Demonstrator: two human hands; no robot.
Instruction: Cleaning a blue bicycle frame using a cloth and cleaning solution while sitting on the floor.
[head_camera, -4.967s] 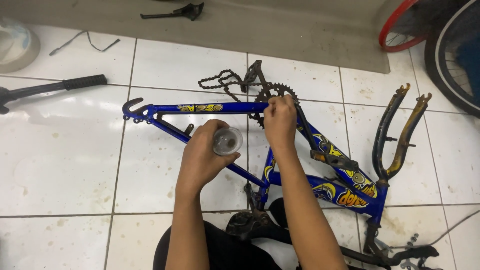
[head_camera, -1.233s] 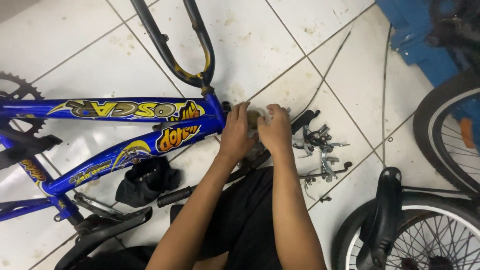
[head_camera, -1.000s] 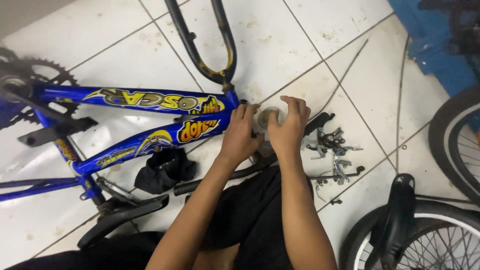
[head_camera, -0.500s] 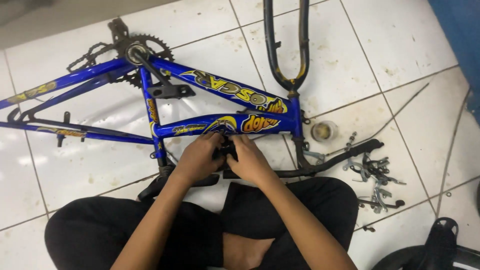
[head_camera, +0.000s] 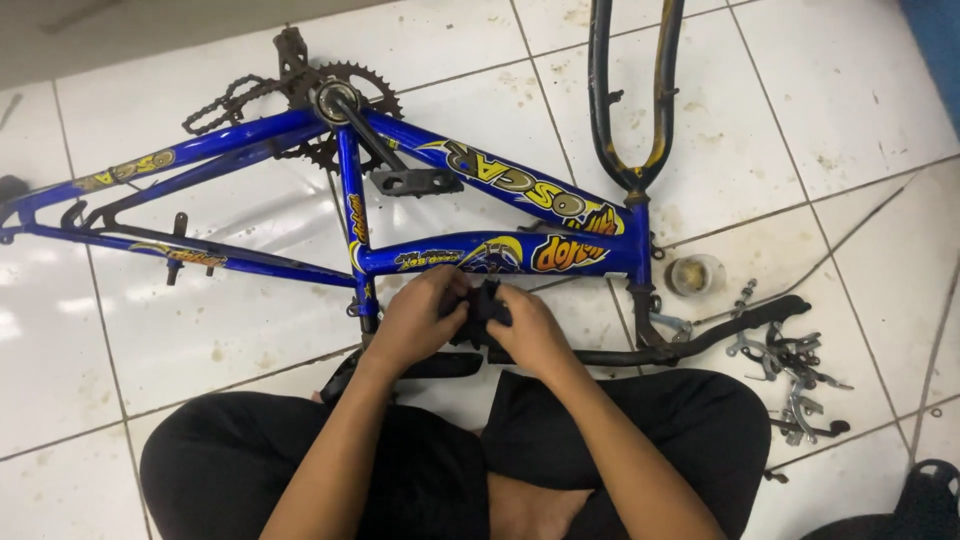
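Black cloth (head_camera: 482, 312) is being pinched between the left hand (head_camera: 418, 322) and right hand (head_camera: 532, 332), pressed together just near the blue bicycle frame (head_camera: 480, 255), within easy wiping reach.

Both hands, left hand (head_camera: 415, 318) and right hand (head_camera: 530, 330), grip black rag (head_camera: 480, 305) beside blue bike frame (head_camera: 480, 255).

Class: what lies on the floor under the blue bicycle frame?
Under the blue bicycle frame lie white floor tiles and part of a black handlebar. Both hands cover a dark object; whatever lies beneath is hidden.
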